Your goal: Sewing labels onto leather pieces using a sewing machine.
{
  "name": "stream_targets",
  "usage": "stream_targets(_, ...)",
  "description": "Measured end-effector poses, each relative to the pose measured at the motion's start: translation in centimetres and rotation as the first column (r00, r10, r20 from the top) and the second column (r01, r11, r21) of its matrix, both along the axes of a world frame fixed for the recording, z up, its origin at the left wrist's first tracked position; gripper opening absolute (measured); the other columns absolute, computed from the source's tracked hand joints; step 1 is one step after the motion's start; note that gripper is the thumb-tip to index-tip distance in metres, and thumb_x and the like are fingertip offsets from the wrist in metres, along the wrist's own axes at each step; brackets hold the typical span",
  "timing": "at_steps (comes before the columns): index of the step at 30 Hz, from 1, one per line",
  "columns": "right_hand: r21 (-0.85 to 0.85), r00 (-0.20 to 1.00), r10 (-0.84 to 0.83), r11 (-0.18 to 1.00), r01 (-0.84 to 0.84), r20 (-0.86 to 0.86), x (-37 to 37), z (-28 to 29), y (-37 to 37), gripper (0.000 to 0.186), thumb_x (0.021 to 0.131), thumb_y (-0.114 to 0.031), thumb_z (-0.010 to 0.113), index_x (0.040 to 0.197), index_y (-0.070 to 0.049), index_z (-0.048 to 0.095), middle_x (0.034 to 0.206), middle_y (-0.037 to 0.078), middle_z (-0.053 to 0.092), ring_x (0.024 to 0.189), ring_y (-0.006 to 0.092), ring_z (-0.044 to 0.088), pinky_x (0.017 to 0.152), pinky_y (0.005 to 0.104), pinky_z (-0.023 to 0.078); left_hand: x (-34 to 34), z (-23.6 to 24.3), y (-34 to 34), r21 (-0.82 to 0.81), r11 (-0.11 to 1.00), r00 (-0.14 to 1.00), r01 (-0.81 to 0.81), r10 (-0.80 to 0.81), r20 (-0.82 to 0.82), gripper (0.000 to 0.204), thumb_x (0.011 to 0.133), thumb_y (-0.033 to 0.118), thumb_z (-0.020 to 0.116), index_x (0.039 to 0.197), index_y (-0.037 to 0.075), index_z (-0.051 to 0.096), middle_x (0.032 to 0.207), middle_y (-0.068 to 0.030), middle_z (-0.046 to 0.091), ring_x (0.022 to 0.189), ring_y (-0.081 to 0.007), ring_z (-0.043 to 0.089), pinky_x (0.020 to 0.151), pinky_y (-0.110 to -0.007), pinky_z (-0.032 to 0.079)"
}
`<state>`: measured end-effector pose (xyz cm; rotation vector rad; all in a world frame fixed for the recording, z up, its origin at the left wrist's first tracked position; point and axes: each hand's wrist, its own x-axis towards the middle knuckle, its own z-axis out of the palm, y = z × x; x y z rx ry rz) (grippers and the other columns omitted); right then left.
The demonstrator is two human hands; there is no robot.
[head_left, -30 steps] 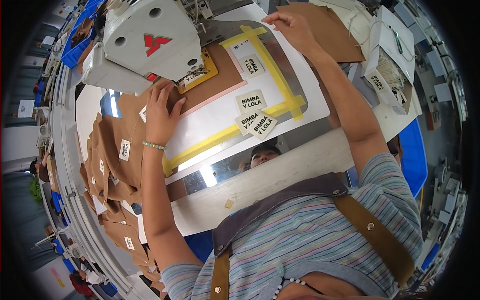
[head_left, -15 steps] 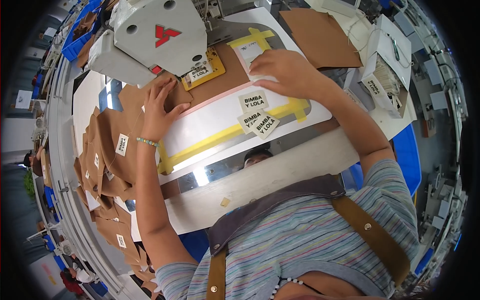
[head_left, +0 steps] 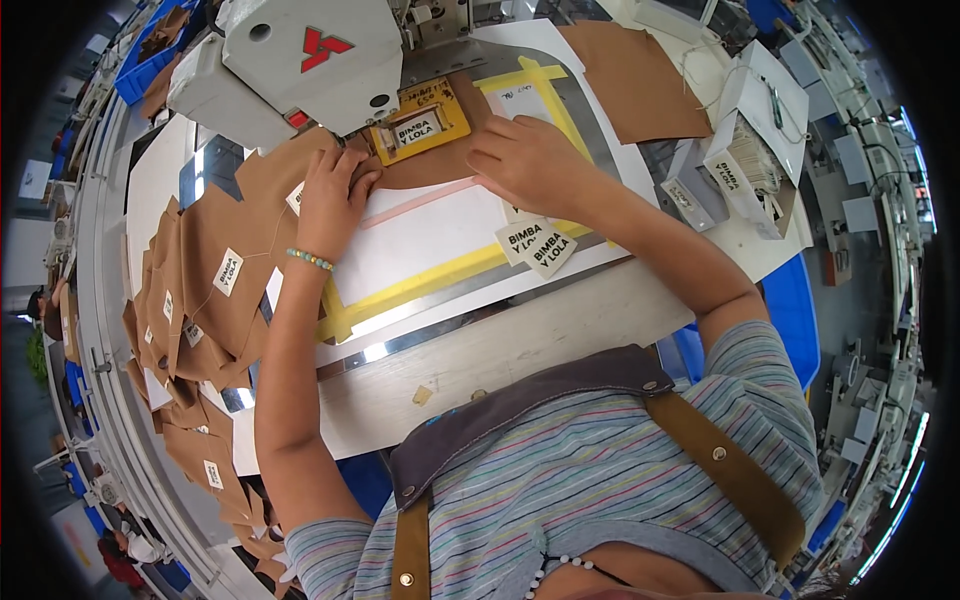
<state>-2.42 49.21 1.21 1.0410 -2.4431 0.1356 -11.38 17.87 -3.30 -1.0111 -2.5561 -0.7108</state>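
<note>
A white industrial sewing machine (head_left: 285,70) overhangs a yellow template (head_left: 420,100) framing a white label. Beneath it, a brown piece (head_left: 420,176) lies above a pink strip (head_left: 400,208) on a white board (head_left: 410,255) bordered by yellow tape. My left hand (head_left: 333,200) has bent fingers and thumb closed on the brown piece's left end, below the needle area. My right hand (head_left: 525,165) grips that piece's right edge with curled fingers. Loose white labels (head_left: 535,250) with black lettering lie just below my right hand, partly covered by it.
A heap of labelled brown pieces (head_left: 200,300) spreads on the left. Brown sheets (head_left: 640,80) lie at back right, beside an open white box (head_left: 760,150) of labels. Blue bins (head_left: 790,320) sit below the right table edge; distant workers (head_left: 140,545) appear at left.
My right hand has come down from the upper right onto the brown piece. The piece has shifted upward, showing more white board below. My left hand stays at its left end, fingers now more bunched.
</note>
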Motion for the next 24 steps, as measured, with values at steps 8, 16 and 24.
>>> stream_targets(8, 0.02, 0.998, -0.042, 0.999, 0.041, 0.04, -1.0, -0.7, 0.6, 0.01, 0.088, -0.013, 0.079, 0.094, -0.007, 0.074, 0.101, 0.003, 0.07, 0.1, 0.0226, 0.066, 0.082, 0.0383, 0.058, 2.4, 1.2, -0.4, -0.154, 0.979, 0.989, 0.132, -0.141, -0.046, 0.02, 0.092, -0.001, 0.071, 0.109, 0.0, 0.061, 0.113, -0.0186, 0.064, 0.103, -0.0431, 0.064, 0.091, -0.049, 0.054)
stream_targets(16, -0.215, 0.97, -0.228, 0.946, 0.24, 0.081, 0.1, 4.1, 5.6, 0.012, 0.096, -0.019, 0.077, 0.101, -0.008, 0.079, 0.109, 0.002, 0.078, 0.107, 0.0248, 0.072, 0.087, 0.0383, 0.06, 5.4, 2.2, -2.2, -0.163, 0.983, 0.988, 0.082, -0.102, -0.117, 0.011, 0.096, 0.001, 0.066, 0.106, 0.002, 0.062, 0.105, -0.015, 0.064, 0.091, -0.0381, 0.064, 0.081, -0.046, 0.054)
stream_targets(24, -0.147, 0.997, -0.079, 0.986, 0.079, 0.008, 0.8, 1.0, 2.2, 0.037, 0.091, -0.033, 0.084, 0.121, -0.013, 0.077, 0.123, 0.005, 0.073, 0.113, 0.0245, 0.068, 0.094, 0.0382, 0.057, 4.8, 2.6, -0.8, 0.352, 0.914, 0.732, -0.2, -0.099, 0.674, 0.017, 0.115, 0.016, 0.056, 0.117, 0.004, 0.068, 0.103, 0.0051, 0.062, 0.09, -0.0053, 0.053, 0.081, -0.024, 0.045)
